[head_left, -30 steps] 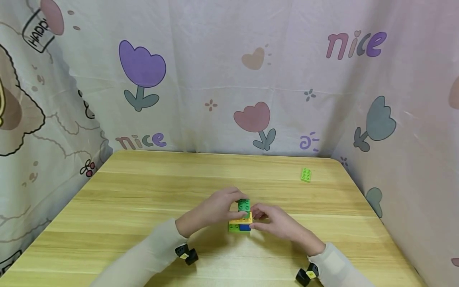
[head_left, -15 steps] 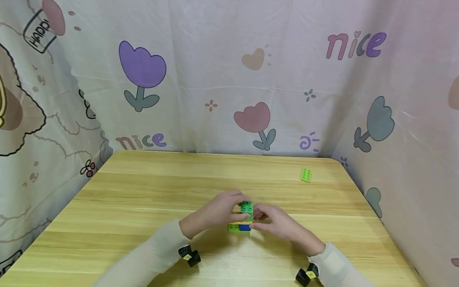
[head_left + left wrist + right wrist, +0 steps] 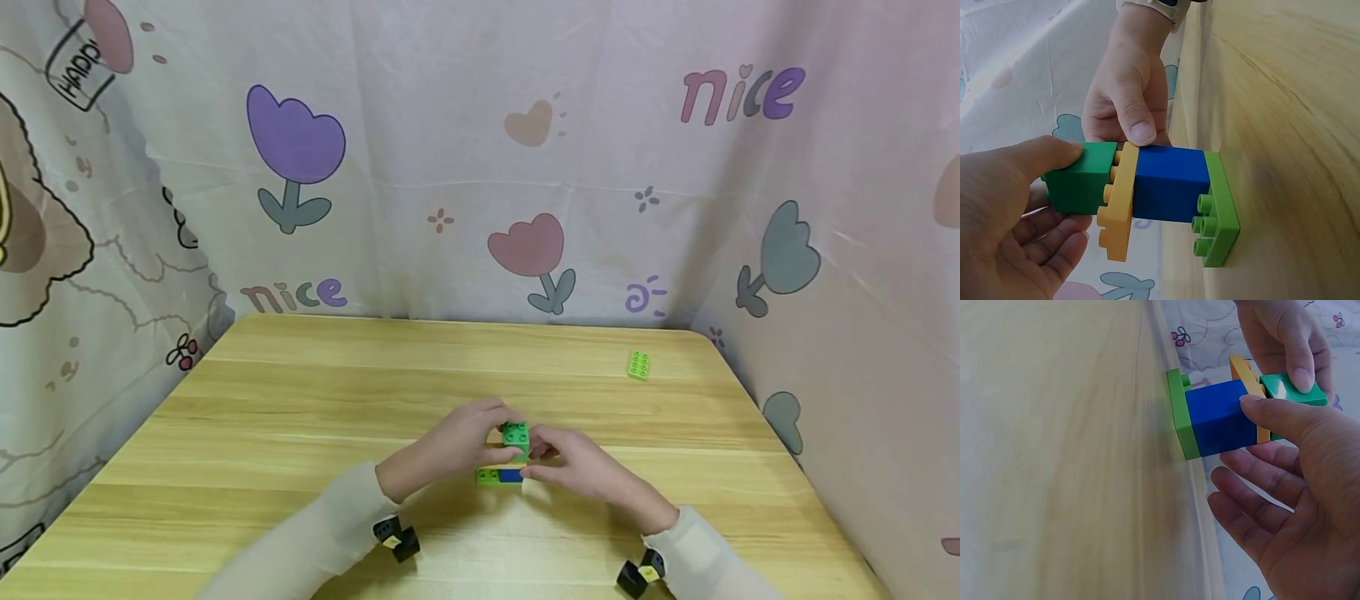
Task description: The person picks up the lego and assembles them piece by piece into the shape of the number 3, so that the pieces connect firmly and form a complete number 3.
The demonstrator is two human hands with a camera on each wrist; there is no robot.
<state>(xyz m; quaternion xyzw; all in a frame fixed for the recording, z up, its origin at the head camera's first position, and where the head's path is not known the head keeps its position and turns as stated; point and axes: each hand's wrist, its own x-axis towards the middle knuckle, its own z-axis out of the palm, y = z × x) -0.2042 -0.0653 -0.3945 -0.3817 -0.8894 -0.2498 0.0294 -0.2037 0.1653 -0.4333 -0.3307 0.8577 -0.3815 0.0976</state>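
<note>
A small toy brick stack stands at the table's middle. At its bottom is a light green plate, then a blue brick and an orange-yellow plate. My left hand pinches a green brick between thumb and fingers over the orange-yellow plate. Some of that plate's studs show in a narrow gap under the green brick in the left wrist view. My right hand holds the blue brick from the right, its thumb near the joint with the orange-yellow plate. Its fingertips behind the stack are partly hidden.
A loose lime-green brick lies at the back right of the wooden table. A printed curtain hangs behind the table and along both sides.
My left hand has shifted the green brick a little right and toward the viewer over the orange-yellow plate, then nearly stopped. The right hand stays in place on the stack.
</note>
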